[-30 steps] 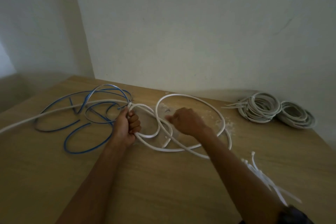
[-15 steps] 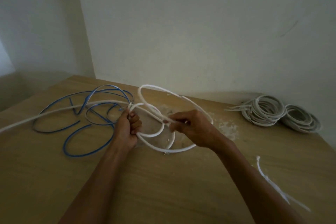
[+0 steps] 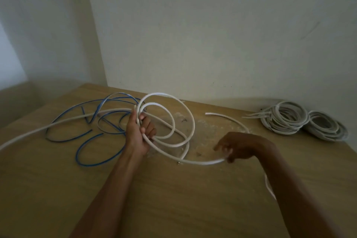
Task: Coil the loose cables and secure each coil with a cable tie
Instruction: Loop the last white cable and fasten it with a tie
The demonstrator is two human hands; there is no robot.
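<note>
Two hands work one white cable [image 3: 160, 93] on the table [image 3: 173, 199]: the left hand [image 3: 138, 133] grips its gathered loops, and the right hand [image 3: 238, 147], well apart, pinches the trailing run. One blue cable [image 3: 87, 163] lies loose at left. Two coils sit far right, first coil [image 3: 270, 124] beside second coil [image 3: 328, 134].

white cable [image 3: 202, 162]: part-coiled, loops raised, ctr | blue cable [image 3: 90, 164]: loose, left | two coils [image 3: 278, 128]: flat, far right
</note>
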